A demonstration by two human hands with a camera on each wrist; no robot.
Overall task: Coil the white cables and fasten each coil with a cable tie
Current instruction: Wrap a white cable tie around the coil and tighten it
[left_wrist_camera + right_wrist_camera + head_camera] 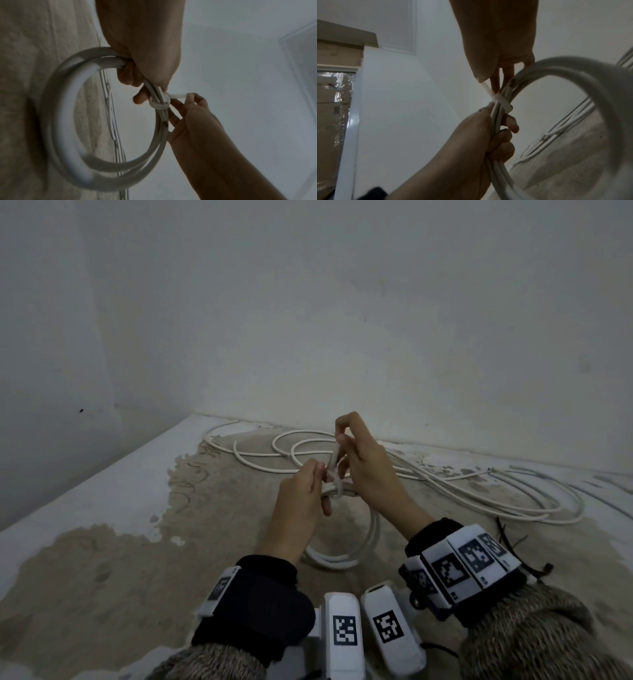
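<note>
A coil of white cable [344, 558] hangs upright over the table from my left hand [301, 498], which grips its top strands. A white cable tie [337, 486] is looped round those strands just beside my left fingers. My right hand [346, 440] pinches the tie's tail and holds it up and away from the coil. In the left wrist view the tie's loop [159, 104] sits snug on the coil [60, 121], with the tail [178, 95] between my right fingertips [192, 96]. The right wrist view shows the tie strap [502, 103] crossing the strands above my left hand [479, 142].
More white cable [308, 448] lies in loose loops along the back of the worn table [102, 559], and long strands [513, 505] stretch to the right. Several black cable ties [510, 537] lie behind my right wrist. A wall stands close behind.
</note>
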